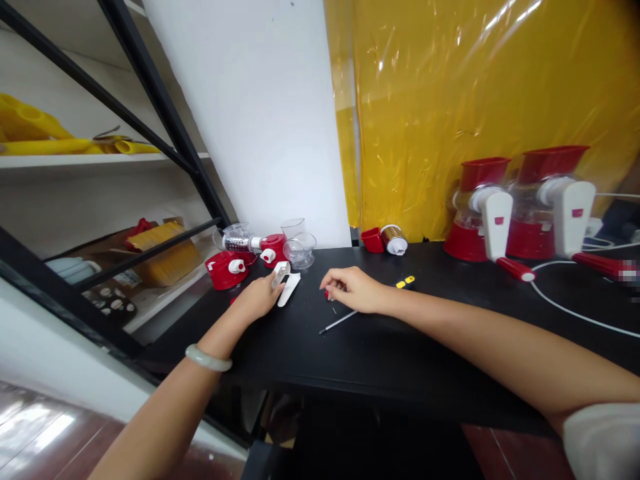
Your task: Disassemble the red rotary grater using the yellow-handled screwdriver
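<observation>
One white part (282, 267), long axis pointing away and slightly rightward, is pinched by the left hand (261, 295) over the black table (320, 360); the right hand (357, 289) pinches (apparently) a small red piece (327, 294).

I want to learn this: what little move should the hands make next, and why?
Perhaps bring the small red piece in the right hand towards the white part in the left hand, because both white cranks at far right show a red patch.
</observation>
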The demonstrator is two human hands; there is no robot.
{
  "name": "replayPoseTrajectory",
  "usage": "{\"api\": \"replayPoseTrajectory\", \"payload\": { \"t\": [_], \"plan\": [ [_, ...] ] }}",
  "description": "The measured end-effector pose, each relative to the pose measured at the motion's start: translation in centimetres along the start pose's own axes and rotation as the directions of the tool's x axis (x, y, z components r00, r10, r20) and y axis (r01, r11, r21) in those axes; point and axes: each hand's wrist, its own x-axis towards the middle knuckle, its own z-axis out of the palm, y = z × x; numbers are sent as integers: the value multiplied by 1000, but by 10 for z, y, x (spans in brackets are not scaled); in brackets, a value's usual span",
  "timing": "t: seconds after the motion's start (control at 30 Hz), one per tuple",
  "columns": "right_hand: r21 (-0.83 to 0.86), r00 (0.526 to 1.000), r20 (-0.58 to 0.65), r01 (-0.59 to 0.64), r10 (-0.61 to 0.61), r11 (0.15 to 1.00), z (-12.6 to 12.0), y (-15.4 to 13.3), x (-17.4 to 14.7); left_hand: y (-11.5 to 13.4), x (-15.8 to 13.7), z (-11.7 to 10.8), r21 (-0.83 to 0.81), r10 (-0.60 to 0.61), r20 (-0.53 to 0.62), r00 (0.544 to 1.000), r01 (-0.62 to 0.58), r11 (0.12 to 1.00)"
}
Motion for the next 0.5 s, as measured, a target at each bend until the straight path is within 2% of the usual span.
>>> {"api": "replayPoseTrajectory", "payload": {
  "t": [0.1, 0.27, 0.5],
  "plan": [
    [-8, 1000, 4, -15, 15, 1000, 0, -2, -1, 3, 2, 4, 6, 36, -40, 999, -36, 999],
    [-10, 1000, 5, -9, 9, 1000, 0, -3, -1, 7, -1, 9, 35, 77, 59, 995, -80, 996],
    [-20, 1000, -3, 9, -9, 1000, 1, 0, 1, 14, -14, 0, 109, 67, 112, 991, -79, 991]
  ]
}}
